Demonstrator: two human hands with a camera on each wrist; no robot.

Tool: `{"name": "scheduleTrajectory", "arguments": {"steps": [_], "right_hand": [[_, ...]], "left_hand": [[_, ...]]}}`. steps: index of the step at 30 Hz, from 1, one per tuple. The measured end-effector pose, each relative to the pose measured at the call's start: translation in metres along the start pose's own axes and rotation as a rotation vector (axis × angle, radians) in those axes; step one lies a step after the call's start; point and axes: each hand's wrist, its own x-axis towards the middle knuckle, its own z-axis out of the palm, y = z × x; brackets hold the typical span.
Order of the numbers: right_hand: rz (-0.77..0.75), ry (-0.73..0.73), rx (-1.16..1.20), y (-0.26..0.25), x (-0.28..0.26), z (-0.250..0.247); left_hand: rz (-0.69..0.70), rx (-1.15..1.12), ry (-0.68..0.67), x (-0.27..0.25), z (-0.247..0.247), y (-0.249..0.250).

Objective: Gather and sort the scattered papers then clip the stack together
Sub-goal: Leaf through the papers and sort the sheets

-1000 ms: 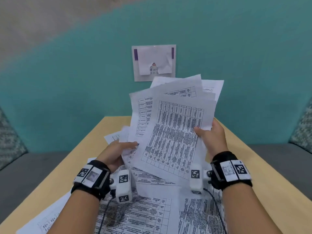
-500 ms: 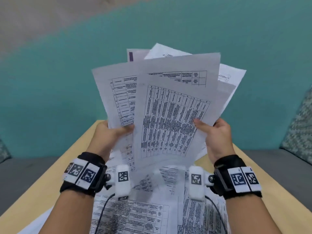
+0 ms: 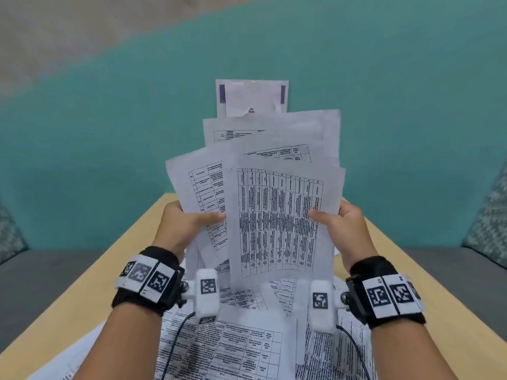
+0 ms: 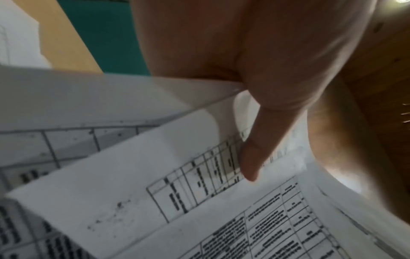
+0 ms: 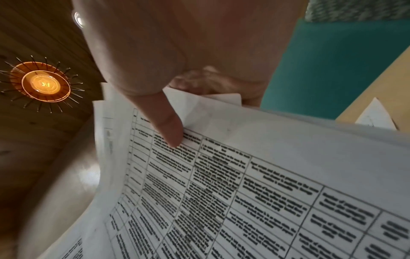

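Observation:
A fanned bundle of printed sheets with tables (image 3: 277, 215) stands upright above the wooden table (image 3: 115, 270). My left hand (image 3: 189, 223) pinches its left side, thumb on the front (image 4: 250, 157). At the bundle's right edge my right hand (image 3: 340, 223) pinches it too, thumb laid across the top sheet (image 5: 170, 128). The sheets (image 5: 255, 192) are uneven, their top edges stepped. More printed papers (image 3: 233, 349) lie scattered flat on the table under my wrists. No clip is in sight.
A white notice with purple strips (image 3: 252, 97) hangs on the teal wall behind the bundle. Grey seats (image 3: 41, 275) flank the table on both sides, with a patterned cushion (image 3: 488, 223) at right. A sheet corner (image 5: 375, 115) lies on the table's far side.
The bundle went up high in front of the wall notice, then came back down and drew closer together. Both hands kept their hold throughout.

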Motion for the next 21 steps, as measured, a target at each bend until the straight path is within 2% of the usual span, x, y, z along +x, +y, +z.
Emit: {"name": "scheduleTrajectory", "arguments": {"steps": [4, 8, 13, 18, 21], "right_hand": [[-0.023, 0.054, 0.044, -0.0019, 0.0014, -0.0026], [-0.052, 0.08, 0.095, -0.0042, 0.003, -0.004], [-0.031, 0.072, 0.098, 0.0004, 0.0047, -0.009], [-0.008, 0.087, 0.059, 0.0024, 0.0058, -0.0079], [-0.024, 0.109, 0.07, 0.001, 0.0069, -0.0059]], "left_hand": [[0.009, -0.064, 0.019, 0.0007, 0.0, 0.0007], [0.057, -0.145, -0.031, 0.001, -0.004, 0.0022], [0.116, -0.127, -0.096, 0.0009, -0.0068, 0.0038], [0.124, -0.115, 0.014, 0.0056, -0.0031, -0.0011], [0.14, -0.123, 0.025, 0.0063, -0.0029, -0.0005]]}}
